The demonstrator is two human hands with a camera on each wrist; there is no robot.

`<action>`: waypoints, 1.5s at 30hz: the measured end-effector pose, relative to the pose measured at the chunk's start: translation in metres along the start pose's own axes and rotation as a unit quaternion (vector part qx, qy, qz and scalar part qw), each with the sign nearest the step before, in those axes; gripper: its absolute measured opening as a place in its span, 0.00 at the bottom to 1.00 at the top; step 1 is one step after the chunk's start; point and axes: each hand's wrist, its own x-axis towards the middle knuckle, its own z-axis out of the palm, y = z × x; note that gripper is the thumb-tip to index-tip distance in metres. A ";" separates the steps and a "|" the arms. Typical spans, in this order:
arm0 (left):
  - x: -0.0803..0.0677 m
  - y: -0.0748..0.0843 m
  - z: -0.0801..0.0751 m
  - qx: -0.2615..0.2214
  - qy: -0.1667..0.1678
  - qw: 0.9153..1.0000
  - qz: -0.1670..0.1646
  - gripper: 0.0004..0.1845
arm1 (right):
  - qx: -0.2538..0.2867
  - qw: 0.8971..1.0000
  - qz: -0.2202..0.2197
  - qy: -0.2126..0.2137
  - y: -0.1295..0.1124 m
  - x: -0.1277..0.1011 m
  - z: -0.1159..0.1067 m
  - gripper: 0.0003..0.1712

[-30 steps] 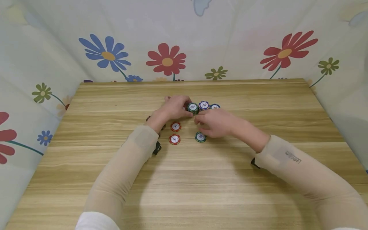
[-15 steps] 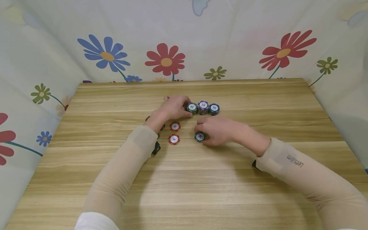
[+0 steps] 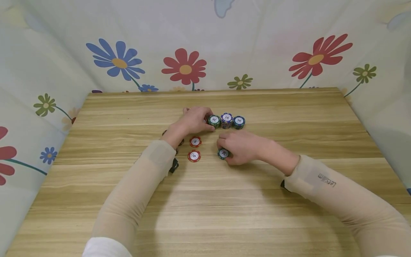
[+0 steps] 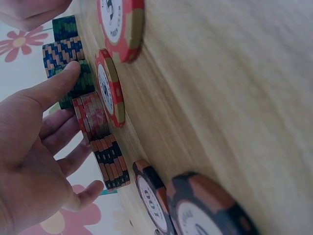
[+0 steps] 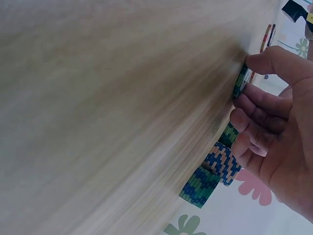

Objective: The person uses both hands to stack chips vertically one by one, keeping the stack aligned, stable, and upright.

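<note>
Right hand (image 3: 244, 146) fingers (image 5: 254, 117) curled, pinching the rim of a green chip (image 3: 223, 154) lying flat on the bench (image 3: 224, 214), at 6 o'clock from the chip stacks (image 3: 226, 121); left hand (image 3: 192, 121) fingers relaxed, thumb touching the green stack (image 4: 73, 83). Chip likely light, stiff, smooth-faced; best taken by its edge. Two red chips (image 3: 194, 149) at 9 o'clock.

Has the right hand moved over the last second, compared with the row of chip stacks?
Yes. The right hand has drawn back toward the person, away from the row of poker chip stacks, and now grips the single green poker chip on the wooden table.
</note>
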 end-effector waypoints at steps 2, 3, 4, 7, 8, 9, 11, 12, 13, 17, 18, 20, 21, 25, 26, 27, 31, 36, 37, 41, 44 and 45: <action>0.000 0.000 0.000 0.003 -0.001 1.000 0.000 0.22 | 0.005 1.000 0.004 0.003 0.001 0.000 0.000 0.15; 0.000 0.000 0.000 0.004 0.000 1.000 0.001 0.22 | 0.008 1.000 0.007 0.005 0.001 0.001 -0.001 0.15; 0.000 0.000 0.000 0.005 0.000 1.000 0.002 0.22 | 0.011 1.000 0.011 0.009 0.001 0.001 -0.002 0.15; 0.000 0.000 0.000 0.010 0.002 1.000 0.003 0.22 | 0.014 1.000 0.019 0.021 0.003 0.003 -0.007 0.15; 0.000 0.000 0.000 0.010 0.002 1.000 0.004 0.22 | 0.014 0.999 0.022 0.024 0.003 0.004 -0.009 0.15; 0.000 0.000 0.000 0.010 0.002 1.000 0.004 0.22 | 0.014 0.999 0.027 0.028 0.004 0.005 -0.010 0.15; 0.000 -0.001 0.000 0.010 0.002 1.000 0.004 0.21 | 0.010 0.999 0.036 0.035 0.006 0.006 -0.013 0.16; 0.000 -0.001 0.000 0.009 0.001 1.000 0.004 0.21 | 0.010 0.998 0.041 0.039 0.007 0.007 -0.015 0.17; 0.000 -0.001 0.000 0.007 0.000 1.000 0.004 0.21 | 0.009 0.998 0.046 0.045 0.007 0.007 -0.016 0.18; 0.000 0.000 0.000 0.007 -0.001 1.000 0.004 0.21 | 0.001 0.995 0.057 0.077 0.011 0.008 -0.020 0.20; 0.000 0.000 0.000 0.006 0.000 1.000 0.004 0.21 | -0.001 0.995 0.059 0.087 0.012 0.009 -0.020 0.20; 0.000 0.001 0.000 0.008 -0.001 1.000 0.003 0.20 | -0.008 0.992 0.060 0.108 0.014 0.010 -0.021 0.20; 0.000 0.001 0.000 0.009 -0.001 1.000 0.003 0.20 | -0.014 0.991 0.060 0.117 0.015 0.011 -0.021 0.20; 0.000 0.002 0.000 0.012 0.000 1.000 0.004 0.19 | -0.033 0.985 0.064 0.156 0.019 0.016 -0.022 0.20; 0.000 0.002 0.000 0.013 0.000 1.000 0.004 0.19 | -0.037 0.984 0.065 0.162 0.020 0.017 -0.022 0.21; 0.000 0.002 0.000 0.014 0.001 1.000 0.005 0.20 | -0.038 0.983 0.066 0.166 0.021 0.019 -0.022 0.21; 0.000 0.002 -0.001 0.017 0.003 1.000 0.006 0.20 | -0.038 0.982 0.071 0.169 0.023 0.023 -0.024 0.22; 0.000 0.002 -0.002 0.019 0.007 1.000 0.009 0.21 | -0.039 0.982 0.071 0.169 0.026 0.030 -0.025 0.23; 0.000 0.002 -0.002 0.019 0.007 1.000 0.009 0.21 | -0.041 0.982 0.071 0.169 0.027 0.031 -0.024 0.23; -0.001 0.001 -0.001 0.016 0.002 1.000 0.008 0.21 | -0.044 0.982 0.077 0.168 0.028 0.036 -0.023 0.21; -0.001 0.001 -0.001 0.015 -0.001 1.000 0.009 0.20 | -0.047 0.981 0.082 0.169 0.029 0.039 -0.022 0.20; -0.001 0.001 -0.001 0.016 0.001 1.000 0.010 0.20 | -0.045 0.981 0.083 0.172 0.029 0.040 -0.022 0.19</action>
